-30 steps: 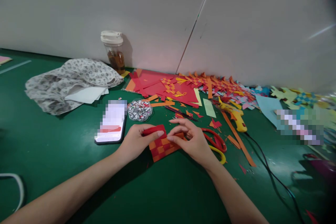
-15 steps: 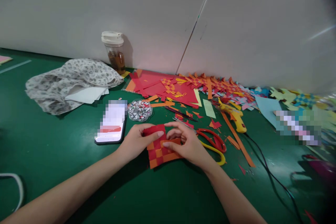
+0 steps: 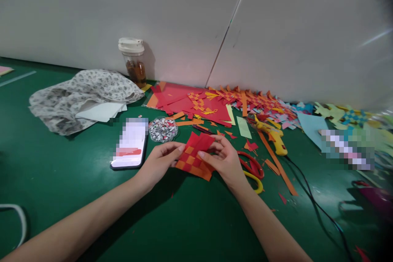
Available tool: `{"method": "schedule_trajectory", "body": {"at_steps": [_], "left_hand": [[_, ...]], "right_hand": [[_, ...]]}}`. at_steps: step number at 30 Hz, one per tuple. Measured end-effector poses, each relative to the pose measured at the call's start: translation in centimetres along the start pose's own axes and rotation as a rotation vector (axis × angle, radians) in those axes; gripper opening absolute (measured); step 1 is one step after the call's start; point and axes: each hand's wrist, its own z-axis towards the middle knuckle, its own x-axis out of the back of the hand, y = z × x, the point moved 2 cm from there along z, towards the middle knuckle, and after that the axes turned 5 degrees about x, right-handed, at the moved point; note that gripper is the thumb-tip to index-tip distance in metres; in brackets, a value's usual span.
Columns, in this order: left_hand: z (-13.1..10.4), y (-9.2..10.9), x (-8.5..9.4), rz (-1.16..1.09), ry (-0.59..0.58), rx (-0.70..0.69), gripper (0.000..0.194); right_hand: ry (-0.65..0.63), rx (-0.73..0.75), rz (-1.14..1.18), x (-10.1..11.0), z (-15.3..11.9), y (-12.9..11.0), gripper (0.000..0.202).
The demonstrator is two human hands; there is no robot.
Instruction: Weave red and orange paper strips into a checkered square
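Note:
Between my hands is a piece of woven paper, a checkerboard of red and orange strips with plain red ends at the top. My left hand pinches its left edge, thumb on the front. On the right side, my right hand grips it with the thumb across the front face and the fingers behind. The piece is tilted and held above the green table. Just right of my right hand lie scissors with red and yellow handles, their blades hidden behind the hand.
A phone and a round case of small googly eyes lie left of centre. Behind are red paper sheets and finished woven pieces. A yellow glue gun with its cord, a lidded cup and patterned cloth surround them.
The woven paper has turned clockwise and moved slightly up and right. My right hand has shifted to its right edge, and its fingers now reach behind the red ends.

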Motion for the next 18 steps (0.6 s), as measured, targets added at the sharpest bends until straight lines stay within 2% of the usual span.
{"method": "schedule_trajectory", "body": {"at_steps": [5,10,15,18], "left_hand": [[-0.01,-0.08,0.08,0.008,0.009,-0.001,0.021],[0.05,0.0,0.23,0.089,0.043,-0.035,0.024],[-0.02,0.08,0.05,-0.026,-0.02,0.006,0.026],[-0.13,0.2,-0.08,0.011,-0.029,-0.004,0.027]], "right_hand": [[0.027,-0.015,0.001,0.04,-0.02,-0.22,0.046],[-0.055,-0.026,0.083,-0.12,-0.17,-0.09,0.046],[-0.099,-0.043,0.113,-0.12,-0.21,0.01,0.045],[-0.166,-0.052,0.101,-0.21,-0.37,-0.12,0.043]]}}
